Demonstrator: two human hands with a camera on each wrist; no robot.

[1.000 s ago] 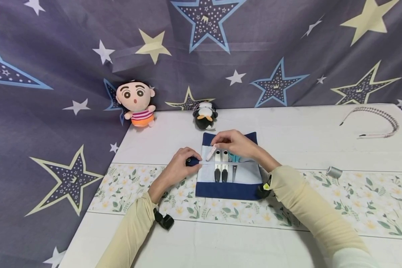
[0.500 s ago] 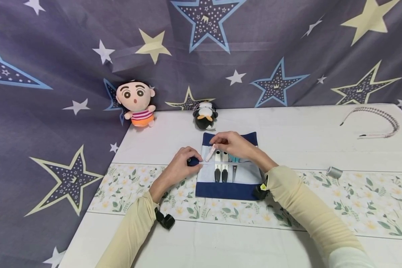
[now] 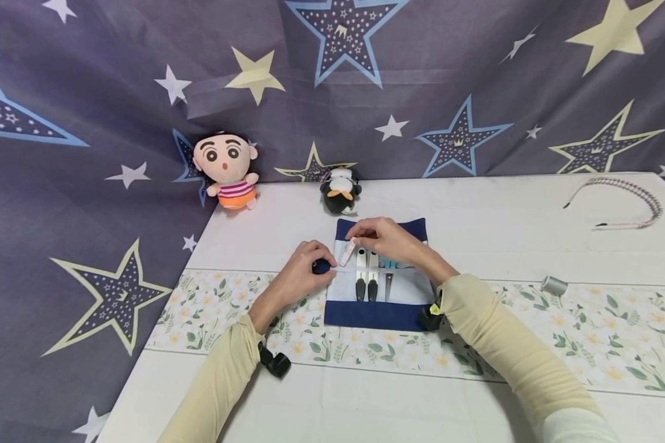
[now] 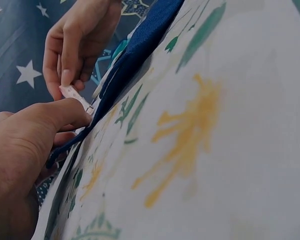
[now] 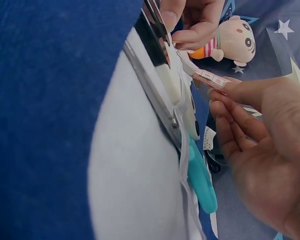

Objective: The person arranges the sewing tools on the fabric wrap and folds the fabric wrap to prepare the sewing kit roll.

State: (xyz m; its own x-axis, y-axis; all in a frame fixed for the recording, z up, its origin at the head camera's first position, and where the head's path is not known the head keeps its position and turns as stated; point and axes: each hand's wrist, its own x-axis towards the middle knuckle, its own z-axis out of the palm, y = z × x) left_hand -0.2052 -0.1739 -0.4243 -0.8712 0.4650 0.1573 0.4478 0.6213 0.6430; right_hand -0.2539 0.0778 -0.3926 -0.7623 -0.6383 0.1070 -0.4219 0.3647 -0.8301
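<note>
My left hand (image 3: pixel 309 267) pinches the left edge of an unfolded navy fabric tool case (image 3: pixel 377 315), next to its pale elastic band. Between thumb and fingertips, my right hand (image 3: pixel 385 240) holds a slim pink-and-white patterned bar (image 3: pixel 348 252). In the left wrist view its metal end lies close to the left fingertips; its exact kind I cannot tell. Under the band sit two white tools with black ends (image 3: pixel 361 274) and teal-handled scissors (image 5: pixel 202 182), their blades (image 3: pixel 388 286) pointing toward the near side. My right hand covers part of the case's upper half.
A penguin plush (image 3: pixel 340 191) sits behind the case, and a cartoon doll (image 3: pixel 229 169) is at the back left. To the right lie a grey thread spool (image 3: pixel 555 285) and a headband (image 3: pixel 651 203). A star-patterned cloth (image 3: pixel 366 123) hangs behind the table.
My right hand has shifted slightly left with the patterned bar, its wrist moving a little inward. My left fingers have edged slightly right along the band. The other things stay put.
</note>
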